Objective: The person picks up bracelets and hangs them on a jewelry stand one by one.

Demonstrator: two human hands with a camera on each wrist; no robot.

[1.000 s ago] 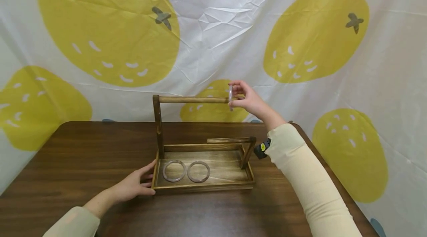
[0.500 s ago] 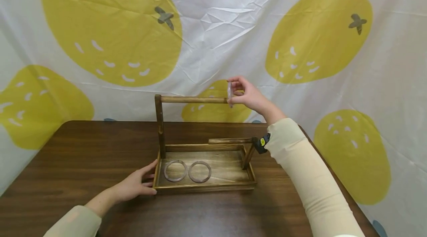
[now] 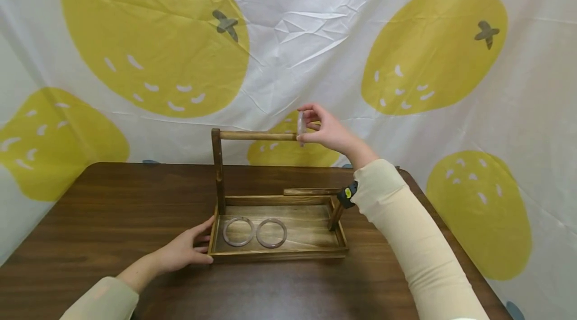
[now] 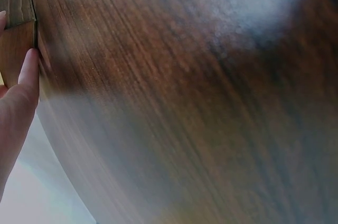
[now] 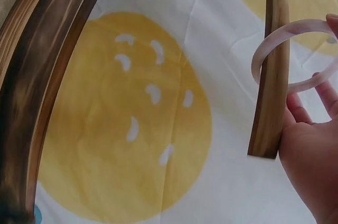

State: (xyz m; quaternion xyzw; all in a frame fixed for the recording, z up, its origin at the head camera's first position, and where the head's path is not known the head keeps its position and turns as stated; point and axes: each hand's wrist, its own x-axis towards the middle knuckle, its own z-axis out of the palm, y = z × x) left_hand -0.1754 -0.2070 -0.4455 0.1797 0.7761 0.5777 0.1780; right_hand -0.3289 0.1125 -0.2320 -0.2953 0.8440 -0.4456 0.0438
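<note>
My right hand (image 3: 325, 128) pinches a pale, translucent bangle (image 3: 301, 127) upright between thumb and fingers. In the right wrist view, the bangle (image 5: 274, 42) encircles the wooden upper bar (image 5: 272, 92), a little in from the bar's free end. That bar (image 3: 257, 135) runs rightward from a tall post (image 3: 217, 170) on the left of a wooden tray stand (image 3: 279, 256). Two more bangles, a left one (image 3: 224, 232) and a right one (image 3: 286, 235), lie flat side by side in the tray. My left hand (image 3: 180, 250) rests against the tray's left end, thumb near its front corner.
A shorter post (image 3: 335, 217) at the tray's right end carries a lower bar (image 3: 311, 192) pointing left. The stand sits on a dark wooden table (image 3: 149, 200). A white cloth with yellow fruit shapes (image 3: 433, 44) hangs behind the table.
My right hand has moved left along the upper bar, carrying the bangle further from the bar's free end. My left hand stays at the tray's end, and the bangles in the tray lie as before.
</note>
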